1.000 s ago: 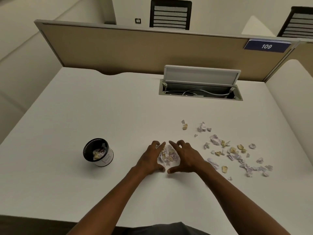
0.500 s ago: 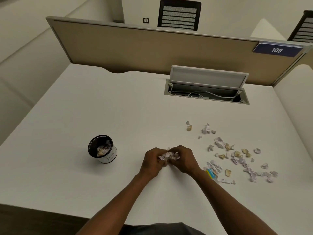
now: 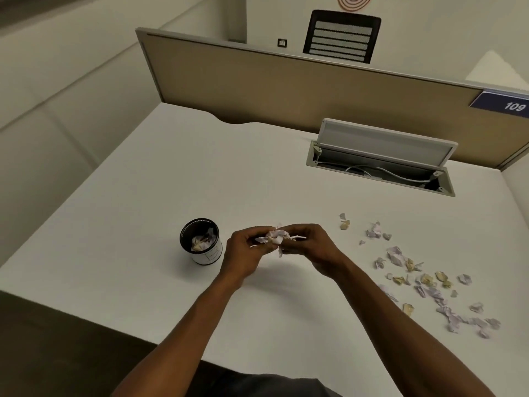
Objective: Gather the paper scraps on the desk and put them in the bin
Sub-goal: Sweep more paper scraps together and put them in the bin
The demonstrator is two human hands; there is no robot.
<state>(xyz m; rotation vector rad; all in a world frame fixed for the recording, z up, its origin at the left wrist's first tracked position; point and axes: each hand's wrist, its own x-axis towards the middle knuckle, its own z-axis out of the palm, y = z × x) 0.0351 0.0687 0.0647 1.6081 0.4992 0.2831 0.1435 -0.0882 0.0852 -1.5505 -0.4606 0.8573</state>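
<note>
While we've got both hands cupped together just above the bench (image 3: 137, 224), the left hand (image 3: 243, 250) and right hand (image 3: 310, 247) are closed around a small wad of paper scraps (image 3: 274, 236), with a few loose ends poking out on either side. The bin (image 3: 201, 242) sits just to the left of our left hand, upright, and it already has some scraps in the bottom. Plenty more scraps (image 3: 423, 279) lie scattered on the bench off to our right, well apart from the bin. This stuff looks feather-light and crumpled, so weight is no issue, but it's loose and bitty, and we reckon pieces could slip out of the gaps between our fingers on the way over. Best bet is probably to keep the wad squeezed from both sides, palms under it, and only let go right over the bin's mouth, which is fairly narrow. For the scattered lot, sweeping them into a pile first seems easier than pinching them one by one.
</note>
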